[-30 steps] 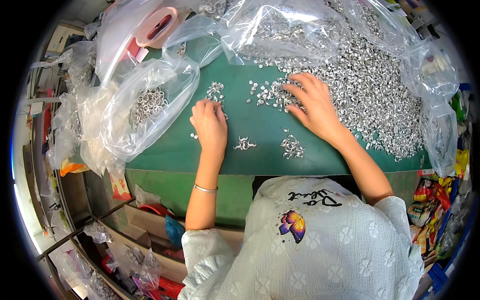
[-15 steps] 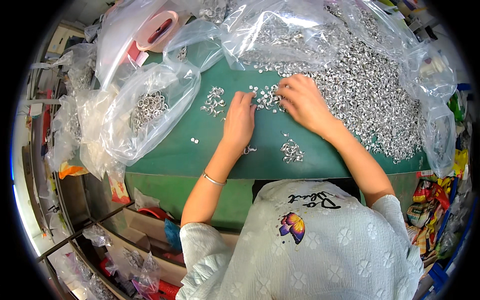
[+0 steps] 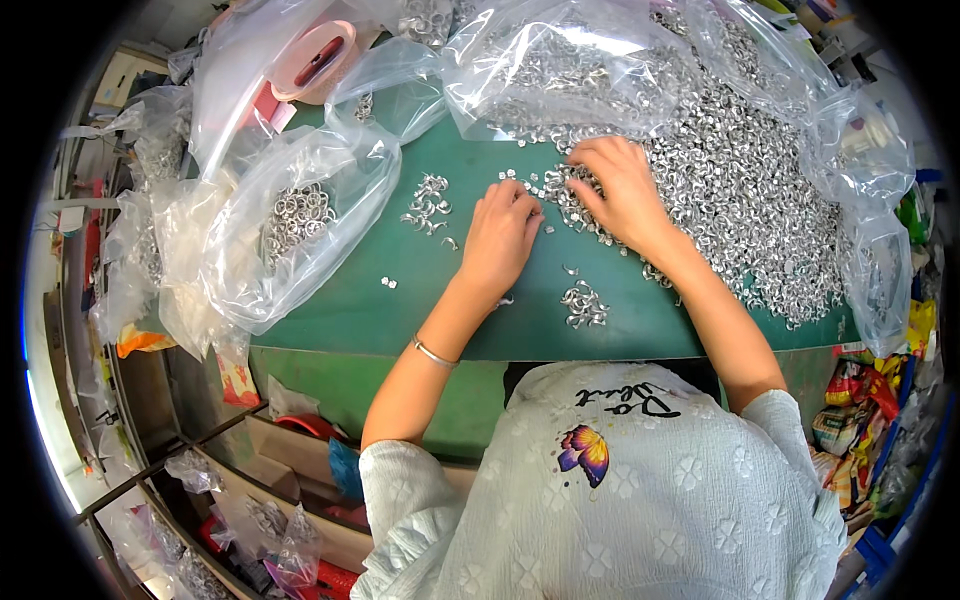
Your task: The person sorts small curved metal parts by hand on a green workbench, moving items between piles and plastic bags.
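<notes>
A big heap of small curved silvery metal pieces, like open rings point(image 3: 740, 190), covers the right side of the green tabletop point(image 3: 400, 310). At the heap's left edge lies my right hand point(image 3: 625, 195), its thumb and fingers apart, fingertips touching the pieces. My left hand point(image 3: 500, 240) rests on the table just left of it, fingers curled together; whatever they pinch is hidden. Several tiny silvery bits point(image 3: 508, 174) lie just beyond the left fingertips. A small group of curved pieces point(image 3: 428, 203) sits left of that hand, and another small pile point(image 3: 584, 303) is nearer the front edge.
A clear plastic bag point(image 3: 340, 210) holding silvery rings point(image 3: 297, 222) lies at the left. Another clear bag point(image 3: 560, 75) covers the far part of the heap. A pink container point(image 3: 318, 60) stands at the back left. Below the table's left side are drawers point(image 3: 290, 490) with bagged parts.
My right hand has shifted slightly right, drawing pieces toward the heap. My left hand has moved right, its fingers more curled. Fewer pieces lie between the hands.
</notes>
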Tool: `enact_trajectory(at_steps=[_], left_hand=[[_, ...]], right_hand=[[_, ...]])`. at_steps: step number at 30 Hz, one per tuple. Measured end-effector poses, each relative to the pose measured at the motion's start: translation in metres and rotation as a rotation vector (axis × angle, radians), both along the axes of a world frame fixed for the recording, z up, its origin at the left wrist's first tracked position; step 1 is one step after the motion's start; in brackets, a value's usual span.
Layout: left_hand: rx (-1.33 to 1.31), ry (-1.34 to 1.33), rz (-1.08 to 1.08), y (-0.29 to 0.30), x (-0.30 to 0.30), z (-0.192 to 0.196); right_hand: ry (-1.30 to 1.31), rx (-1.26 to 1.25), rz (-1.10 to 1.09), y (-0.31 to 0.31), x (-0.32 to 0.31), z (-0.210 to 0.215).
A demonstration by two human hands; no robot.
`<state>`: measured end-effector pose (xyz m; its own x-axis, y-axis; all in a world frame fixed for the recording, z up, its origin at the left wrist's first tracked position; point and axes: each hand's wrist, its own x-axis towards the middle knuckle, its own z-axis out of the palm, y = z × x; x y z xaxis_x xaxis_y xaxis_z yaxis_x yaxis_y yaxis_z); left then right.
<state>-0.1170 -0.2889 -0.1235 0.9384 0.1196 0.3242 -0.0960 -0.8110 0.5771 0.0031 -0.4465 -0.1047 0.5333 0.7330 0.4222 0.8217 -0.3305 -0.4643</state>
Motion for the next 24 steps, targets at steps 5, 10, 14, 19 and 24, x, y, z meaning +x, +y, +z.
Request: enact_trajectory(at_steps=[5,10,14,19,24], left_hand=[[-0.11,-0.107,0.083,0.002,0.017,-0.004],[-0.275,-0.134,0.139,0.011,0.021,0.001],[-0.324,-0.084,0.167,0.014,0.016,0.007],[-0.373,-0.017,0.202,0.022,0.01,0.006],[-0.084,-0.169,0.111,0.014,0.016,-0.006]], right_hand=[[-0.057,-0.127,0.114,0.01,-0.002,-0.008],[0.046,-0.042,0.037,0.001,0.01,-0.004],[0.094,-0.039,0.015,-0.018,0.023,0.003],[0.12,-0.077,0.093,-0.033,0.017,0.016],[0.006,-0.113,0.014,-0.021,0.01,0.017]])
